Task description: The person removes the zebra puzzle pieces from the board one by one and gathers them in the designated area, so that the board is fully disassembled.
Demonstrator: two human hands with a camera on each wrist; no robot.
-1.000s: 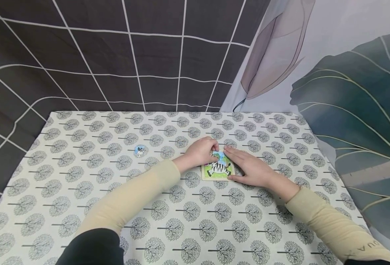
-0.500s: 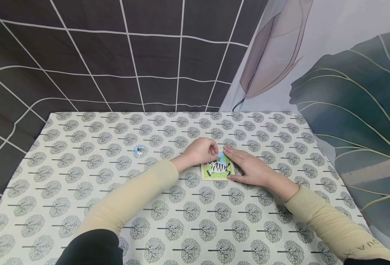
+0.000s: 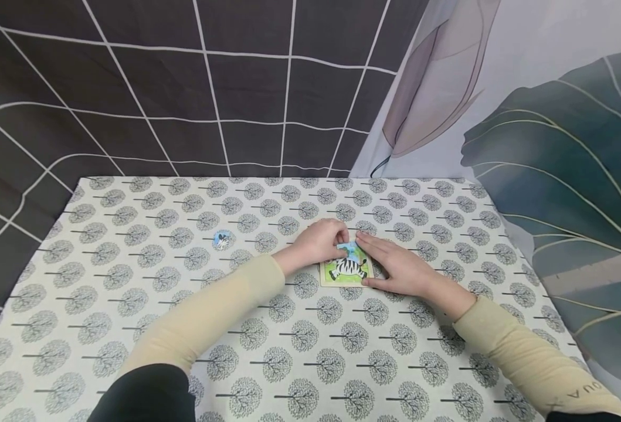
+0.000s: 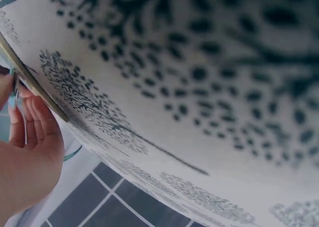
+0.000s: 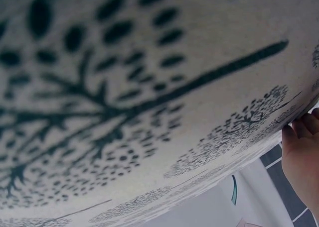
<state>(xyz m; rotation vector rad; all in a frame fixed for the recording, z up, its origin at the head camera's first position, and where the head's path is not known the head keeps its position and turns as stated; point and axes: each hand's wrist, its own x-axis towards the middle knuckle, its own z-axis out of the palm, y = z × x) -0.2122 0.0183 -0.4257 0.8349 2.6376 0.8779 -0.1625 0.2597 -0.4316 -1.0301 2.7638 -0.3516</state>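
Note:
A small square zebra puzzle board (image 3: 342, 285) lies at the middle of the table. My left hand (image 3: 321, 241) reaches over its upper left corner, thumb and forefinger pinching a blue and green puzzle piece (image 3: 348, 248). That piece sits tilted over the upper part of the board, above the striped zebra body. In the left wrist view, the thin edge of the piece (image 4: 16, 90) shows between the fingertips, close to the board's wooden edge (image 4: 37, 82). My right hand (image 3: 402, 268) rests along the board's right side, fingers extended and thumb at the lower right corner.
Off to the left lies a loose puzzle piece (image 3: 223, 239) with a zebra head on blue. A tree-print cloth (image 3: 268, 375) covers the table. Behind it hangs a dark gridded curtain (image 3: 247, 88), with a leaf-patterned curtain (image 3: 553, 176) to the right.
The left hand's fingers shift slightly over the board, and the pinched piece turns and shows more tilted than half a second ago. The right hand and the loose piece stay put.

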